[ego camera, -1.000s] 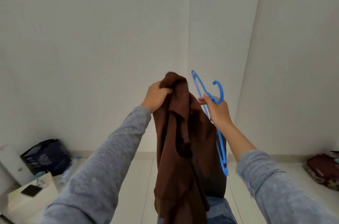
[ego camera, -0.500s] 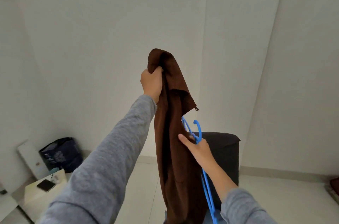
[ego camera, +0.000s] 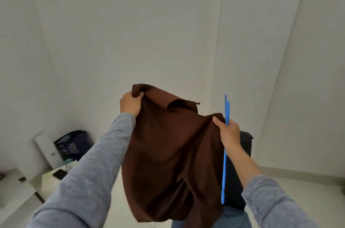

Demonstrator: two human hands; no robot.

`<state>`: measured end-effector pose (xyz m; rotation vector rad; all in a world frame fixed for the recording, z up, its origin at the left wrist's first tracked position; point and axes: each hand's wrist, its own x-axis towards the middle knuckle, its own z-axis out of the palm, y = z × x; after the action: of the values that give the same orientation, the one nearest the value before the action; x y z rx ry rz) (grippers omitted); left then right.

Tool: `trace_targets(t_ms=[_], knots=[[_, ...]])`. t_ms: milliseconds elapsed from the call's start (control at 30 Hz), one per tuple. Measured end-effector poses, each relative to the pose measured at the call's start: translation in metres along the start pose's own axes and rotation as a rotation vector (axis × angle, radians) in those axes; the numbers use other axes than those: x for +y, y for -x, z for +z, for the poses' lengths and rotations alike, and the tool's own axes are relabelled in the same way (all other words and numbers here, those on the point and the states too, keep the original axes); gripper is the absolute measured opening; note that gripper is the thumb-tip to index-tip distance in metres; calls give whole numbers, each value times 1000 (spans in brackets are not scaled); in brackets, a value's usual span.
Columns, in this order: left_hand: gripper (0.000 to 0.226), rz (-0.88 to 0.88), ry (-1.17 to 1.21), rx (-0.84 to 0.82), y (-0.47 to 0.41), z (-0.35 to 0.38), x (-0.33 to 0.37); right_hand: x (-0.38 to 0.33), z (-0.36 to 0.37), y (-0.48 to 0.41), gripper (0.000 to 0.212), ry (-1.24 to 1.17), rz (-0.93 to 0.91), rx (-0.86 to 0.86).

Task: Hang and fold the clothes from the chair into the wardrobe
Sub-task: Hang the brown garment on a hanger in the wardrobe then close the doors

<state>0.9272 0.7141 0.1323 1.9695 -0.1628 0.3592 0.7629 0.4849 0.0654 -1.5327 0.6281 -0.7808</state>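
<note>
Brown garment (ego camera: 168, 149) partly hides dark chair (ego camera: 246, 143) behind.

The left hand (ego camera: 130, 103) grips one top corner of the brown garment (ego camera: 171, 153). The right hand (ego camera: 228, 132) pinches the opposite top edge and also holds the blue hanger (ego camera: 224, 171) upright, edge-on to the camera. The garment hangs spread between both hands, its left corner higher. A dark chair (ego camera: 247, 145) stands behind the right hand. At far left, a dark bag (ego camera: 72, 143) stands by the wall, near a white table (ego camera: 46, 183) carrying a phone (ego camera: 59, 173).
</note>
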Motion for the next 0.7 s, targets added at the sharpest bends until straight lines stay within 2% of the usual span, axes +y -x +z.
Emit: trace_targets(t_ms=[133,200,233,300,367,433,500,533,633,700], knots=[[57,-13,-482,-91,19,24,-12,-8,9,6,28,-93,70,-62],[48,2,-520,-196,32,38,-16,-10,18,13,23,4,35,-146],[32,12,-443,-320,38,43,-17,-9,23,15,23,46,17,-170],[5,-53,-293,-736,54,47,-15,-4,29,19,21,67,43,-160],[12,-160,-172,-1140,72,51,-13,1,31,20,19,36,79,-133],[39,-185,-63,-1294,89,63,-14,5,32,19,22,22,93,-118],[57,-63,-86,-1245,103,81,-18,3,31,22,19,-22,100,-127],[57,26,-108,-1164,109,91,-22,2,31,24,19,-44,109,-132],[32,213,-76,-827,114,107,-26,-1,25,24,28,-78,120,-173],[26,264,-11,-709,108,110,-27,-6,16,21,21,-71,84,-216]])
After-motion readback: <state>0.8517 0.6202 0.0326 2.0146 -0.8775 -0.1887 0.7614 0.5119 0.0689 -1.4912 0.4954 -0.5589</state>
